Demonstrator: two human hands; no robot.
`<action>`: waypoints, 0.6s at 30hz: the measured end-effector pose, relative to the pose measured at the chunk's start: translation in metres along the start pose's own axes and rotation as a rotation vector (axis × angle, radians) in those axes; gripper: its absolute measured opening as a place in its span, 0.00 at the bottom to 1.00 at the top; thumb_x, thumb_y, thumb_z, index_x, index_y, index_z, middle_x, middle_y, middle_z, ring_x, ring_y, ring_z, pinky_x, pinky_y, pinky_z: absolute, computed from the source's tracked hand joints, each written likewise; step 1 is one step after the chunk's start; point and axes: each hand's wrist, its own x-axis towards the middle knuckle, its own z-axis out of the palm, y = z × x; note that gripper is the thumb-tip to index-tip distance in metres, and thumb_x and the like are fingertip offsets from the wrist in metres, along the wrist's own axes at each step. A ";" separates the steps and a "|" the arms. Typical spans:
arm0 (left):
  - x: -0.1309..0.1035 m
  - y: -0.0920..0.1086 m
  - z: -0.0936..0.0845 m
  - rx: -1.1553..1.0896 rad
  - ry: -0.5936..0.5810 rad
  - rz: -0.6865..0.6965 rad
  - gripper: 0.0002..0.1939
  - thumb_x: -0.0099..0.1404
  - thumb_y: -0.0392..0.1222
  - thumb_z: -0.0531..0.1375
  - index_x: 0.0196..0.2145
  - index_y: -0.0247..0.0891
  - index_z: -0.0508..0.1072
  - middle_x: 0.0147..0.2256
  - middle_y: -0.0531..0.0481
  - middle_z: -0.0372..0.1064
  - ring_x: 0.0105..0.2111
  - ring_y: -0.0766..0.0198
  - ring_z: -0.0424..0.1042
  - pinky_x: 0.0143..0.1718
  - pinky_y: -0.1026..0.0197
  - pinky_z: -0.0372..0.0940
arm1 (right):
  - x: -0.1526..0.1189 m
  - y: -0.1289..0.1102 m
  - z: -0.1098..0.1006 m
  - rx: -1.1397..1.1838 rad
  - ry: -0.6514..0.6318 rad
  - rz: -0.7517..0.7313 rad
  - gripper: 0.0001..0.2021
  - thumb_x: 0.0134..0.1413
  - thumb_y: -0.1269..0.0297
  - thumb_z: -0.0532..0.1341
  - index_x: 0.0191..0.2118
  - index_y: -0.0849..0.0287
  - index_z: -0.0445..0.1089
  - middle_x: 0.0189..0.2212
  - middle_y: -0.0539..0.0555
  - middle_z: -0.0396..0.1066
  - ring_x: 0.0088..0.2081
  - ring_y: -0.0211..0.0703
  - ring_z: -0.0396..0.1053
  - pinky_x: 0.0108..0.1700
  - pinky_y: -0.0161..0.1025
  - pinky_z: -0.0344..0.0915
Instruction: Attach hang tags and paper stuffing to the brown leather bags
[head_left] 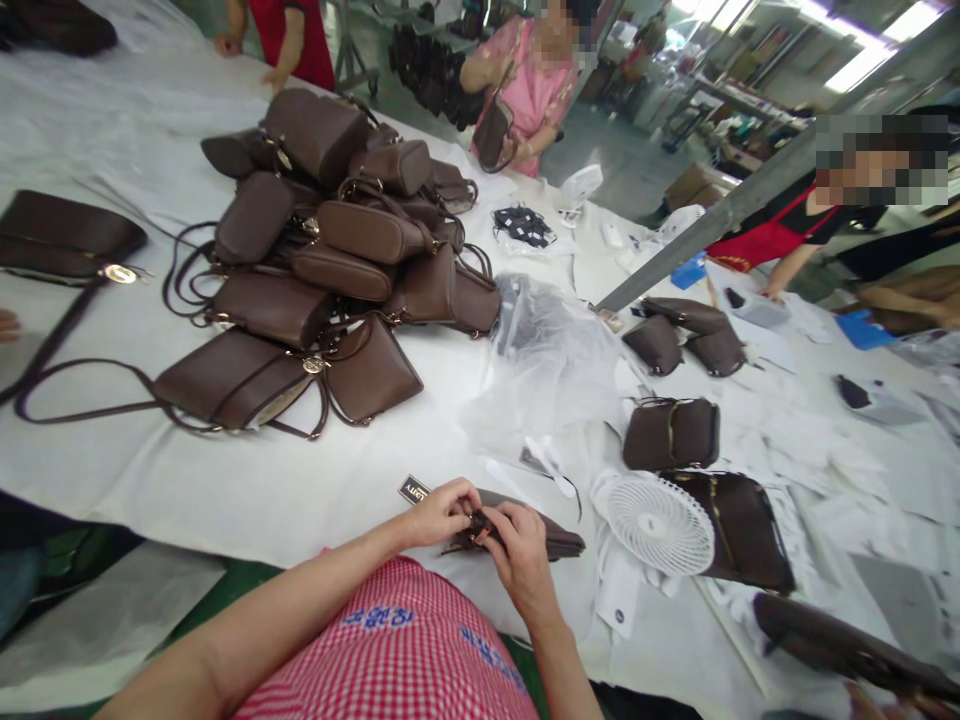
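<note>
A brown handbag (564,540) lies on the white-covered table close to my body, partly hidden under my hands. My left hand (442,512) pinches a small dark part at the bag's near edge, perhaps a strap end or fitting. From the other side, my right hand (519,545) has its fingers closed on the same spot, where a small orange-red bit shows. The exact piece between the fingertips is too small to make out. Beside my left hand lies a black tag (413,489) with gold lettering.
A big pile of brown handbags (360,245) covers the table ahead. Clear plastic bags (559,350) lie right of it. A white fan (660,525) stands near my right, among more brown bags (671,433). A metal post (705,215) rises beyond. Several people work around the table.
</note>
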 end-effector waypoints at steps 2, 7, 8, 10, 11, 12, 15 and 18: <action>0.002 0.000 0.004 0.084 0.044 0.024 0.15 0.48 0.24 0.53 0.34 0.36 0.67 0.31 0.55 0.61 0.28 0.70 0.60 0.29 0.68 0.57 | -0.001 0.000 0.002 -0.013 0.039 0.013 0.16 0.60 0.66 0.56 0.53 0.54 0.67 0.44 0.58 0.67 0.48 0.50 0.65 0.54 0.58 0.60; 0.003 -0.007 0.008 0.075 0.035 0.018 0.16 0.47 0.24 0.52 0.35 0.36 0.65 0.28 0.57 0.59 0.27 0.70 0.60 0.27 0.68 0.55 | -0.007 -0.002 0.010 -0.063 0.156 -0.071 0.15 0.61 0.70 0.54 0.49 0.49 0.71 0.47 0.56 0.65 0.51 0.50 0.64 0.56 0.61 0.59; 0.003 -0.007 0.008 0.066 0.036 0.012 0.16 0.48 0.24 0.52 0.35 0.36 0.65 0.28 0.57 0.59 0.26 0.70 0.60 0.27 0.68 0.55 | -0.007 -0.003 0.010 -0.052 0.183 -0.081 0.14 0.61 0.71 0.54 0.46 0.49 0.73 0.46 0.56 0.66 0.50 0.48 0.64 0.56 0.61 0.59; 0.004 -0.008 0.009 0.056 0.049 -0.001 0.15 0.48 0.25 0.53 0.35 0.36 0.65 0.26 0.57 0.58 0.25 0.70 0.59 0.26 0.68 0.54 | -0.009 -0.005 0.010 -0.036 0.236 -0.064 0.13 0.61 0.72 0.54 0.43 0.50 0.74 0.42 0.55 0.67 0.47 0.46 0.65 0.56 0.59 0.59; 0.004 -0.008 0.010 0.057 0.051 -0.009 0.15 0.48 0.25 0.53 0.35 0.36 0.65 0.26 0.58 0.58 0.25 0.71 0.58 0.25 0.68 0.54 | -0.009 -0.006 0.009 -0.042 0.256 -0.037 0.12 0.61 0.71 0.54 0.43 0.51 0.74 0.40 0.54 0.68 0.45 0.46 0.66 0.56 0.59 0.59; 0.004 -0.007 0.011 0.061 0.049 -0.019 0.15 0.48 0.25 0.53 0.35 0.36 0.65 0.25 0.58 0.57 0.24 0.71 0.58 0.25 0.68 0.53 | -0.011 -0.006 0.008 -0.056 0.274 0.003 0.11 0.61 0.70 0.55 0.42 0.51 0.74 0.37 0.54 0.69 0.43 0.45 0.66 0.56 0.59 0.58; 0.005 -0.005 0.014 0.081 0.026 -0.040 0.15 0.49 0.26 0.54 0.36 0.36 0.65 0.24 0.60 0.55 0.23 0.71 0.55 0.23 0.68 0.51 | -0.016 -0.006 0.003 -0.056 0.347 0.182 0.08 0.61 0.65 0.57 0.41 0.55 0.73 0.32 0.54 0.72 0.38 0.46 0.67 0.50 0.53 0.61; 0.005 -0.005 0.013 0.061 -0.011 -0.030 0.14 0.50 0.26 0.55 0.36 0.36 0.65 0.24 0.59 0.56 0.24 0.70 0.56 0.25 0.68 0.52 | -0.020 -0.004 0.000 0.039 0.412 0.324 0.10 0.62 0.61 0.56 0.38 0.59 0.72 0.33 0.56 0.74 0.36 0.46 0.68 0.44 0.46 0.61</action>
